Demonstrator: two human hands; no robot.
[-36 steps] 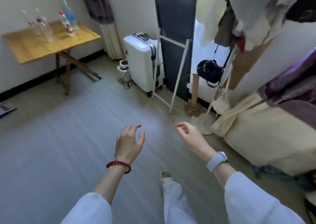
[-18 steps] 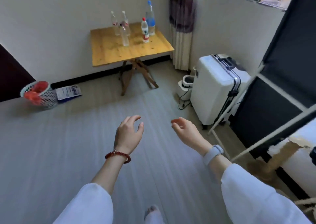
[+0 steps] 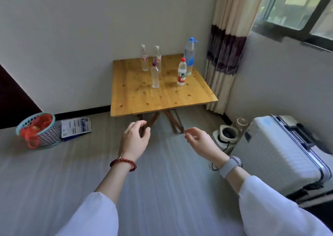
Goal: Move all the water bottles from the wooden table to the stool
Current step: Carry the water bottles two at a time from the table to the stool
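Observation:
A wooden folding table [image 3: 144, 98] stands against the far wall, ahead of me. Several water bottles stand upright on it: a tall one with a blue cap and label [image 3: 189, 57], a red-capped one [image 3: 181, 72], a purple-capped clear one [image 3: 155, 76], and two white-capped ones [image 3: 144, 58] at the back. My left hand [image 3: 134, 140] and my right hand [image 3: 200, 142] hover in front of me, short of the table, fingers loosely curled and holding nothing. No stool is in view.
A mesh basket [image 3: 38, 129] with a red bag sits on the floor at left, a printed packet [image 3: 75, 127] beside it. A white suitcase [image 3: 282, 151] lies at right, with a small white appliance [image 3: 227, 134] near the curtain [image 3: 227, 46].
The view has swung left and nearer to the table, which now sits centred ahead. Both hands stay raised and hold nothing.

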